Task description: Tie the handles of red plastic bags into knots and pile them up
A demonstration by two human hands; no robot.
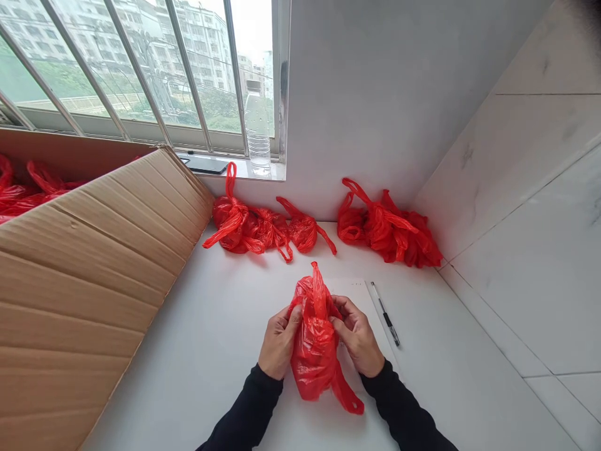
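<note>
A knotted red plastic bag (pixel 315 363) is held up between my two hands, over the white table and a sheet of paper (pixel 354 288). My left hand (pixel 278 341) grips its left side, thumb in front and fingers partly hidden behind. On the other side, my right hand (pixel 357 335) pinches the plastic close to the knot. One handle of the bag points up and the other hangs down at the lower right. What the bag contains is hidden by the red plastic. Just right of the paper lies a black and clear pen (pixel 385 315).
Several tied red bags (pixel 270 228) rest along the back wall, with another red pile (pixel 389 228) in the right corner. A large cardboard box (pixel 94 269) with red bags inside stands at left. The windowsill holds a clear bottle (pixel 258 128) and a dark flat object (pixel 206 164).
</note>
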